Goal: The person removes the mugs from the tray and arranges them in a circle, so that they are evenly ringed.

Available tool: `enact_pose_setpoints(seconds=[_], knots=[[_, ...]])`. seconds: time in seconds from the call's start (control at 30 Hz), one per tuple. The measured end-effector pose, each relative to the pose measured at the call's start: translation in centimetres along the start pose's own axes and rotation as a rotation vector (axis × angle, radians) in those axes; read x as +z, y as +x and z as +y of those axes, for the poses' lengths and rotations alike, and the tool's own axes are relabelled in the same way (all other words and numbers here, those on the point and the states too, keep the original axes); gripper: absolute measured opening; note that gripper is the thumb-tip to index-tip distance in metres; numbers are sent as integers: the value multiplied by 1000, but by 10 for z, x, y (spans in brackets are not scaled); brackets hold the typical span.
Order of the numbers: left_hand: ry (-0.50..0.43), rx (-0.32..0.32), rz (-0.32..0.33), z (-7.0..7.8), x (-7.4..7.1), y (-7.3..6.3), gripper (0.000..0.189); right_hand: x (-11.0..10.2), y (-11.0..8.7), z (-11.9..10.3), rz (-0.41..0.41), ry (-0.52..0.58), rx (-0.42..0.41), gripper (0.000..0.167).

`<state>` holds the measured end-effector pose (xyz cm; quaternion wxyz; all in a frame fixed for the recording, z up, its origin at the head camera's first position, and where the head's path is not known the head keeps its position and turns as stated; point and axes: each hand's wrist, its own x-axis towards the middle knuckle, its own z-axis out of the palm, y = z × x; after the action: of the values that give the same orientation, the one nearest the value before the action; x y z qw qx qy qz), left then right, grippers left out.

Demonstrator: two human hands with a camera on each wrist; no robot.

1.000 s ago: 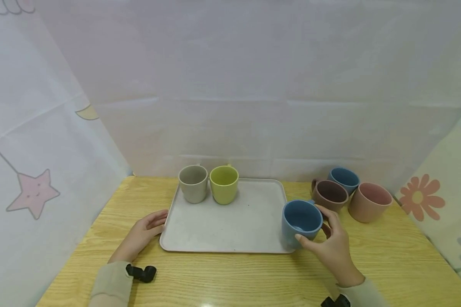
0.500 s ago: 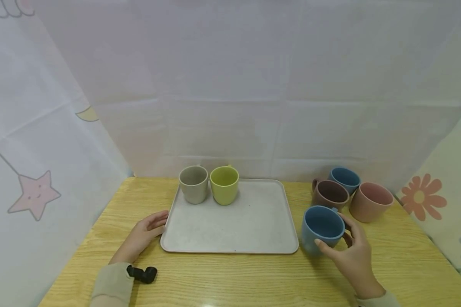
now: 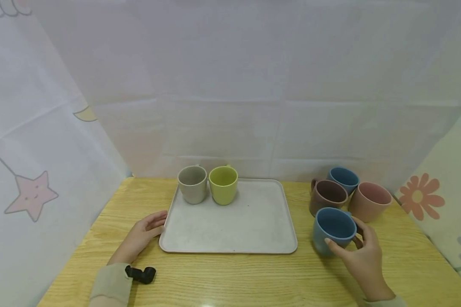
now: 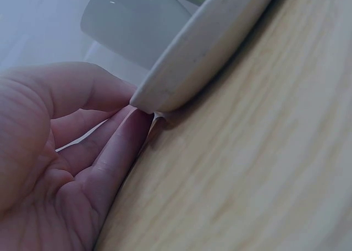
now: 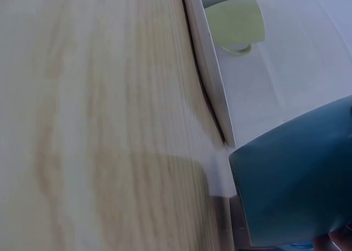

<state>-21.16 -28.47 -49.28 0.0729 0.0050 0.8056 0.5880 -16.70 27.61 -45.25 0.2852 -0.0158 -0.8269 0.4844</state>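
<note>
My right hand [image 3: 363,260] holds a blue mug [image 3: 324,238] by its side, thumb near the front rim and fingers behind. The mug is roughly upright, right of the tray and close over the table; it fills the lower right of the right wrist view [image 5: 297,174]. My left hand [image 3: 140,236] lies at the left edge of the pale tray [image 3: 230,230], its fingers fairly straight. In the left wrist view, the fingertips [image 4: 140,121] touch the tray's rim. A grey mug [image 3: 193,189] and a yellow-green mug [image 3: 224,189] stand side by side at the tray's back left.
Behind the held mug, a brown mug [image 3: 318,198], a second blue mug [image 3: 343,175] and a pink mug [image 3: 369,204] stand close together. White cloth [image 3: 230,106] hangs behind the wooden table [image 3: 230,277] and at both sides.
My right hand has carried the blue mug rightward, from over the tray's front right corner to beyond the tray, near the brown mug. The left hand stays in place.
</note>
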Motion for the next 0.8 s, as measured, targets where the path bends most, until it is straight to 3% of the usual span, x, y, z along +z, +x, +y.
enact_pose_setpoints(seconds=[0.6,0.8], knots=[[18,4,6,-2,0,0,57,-6,11,17,-62,10,250,85],[11,10,2,-3,-2,2,58,-6,13,19,-71,21,259,84]])
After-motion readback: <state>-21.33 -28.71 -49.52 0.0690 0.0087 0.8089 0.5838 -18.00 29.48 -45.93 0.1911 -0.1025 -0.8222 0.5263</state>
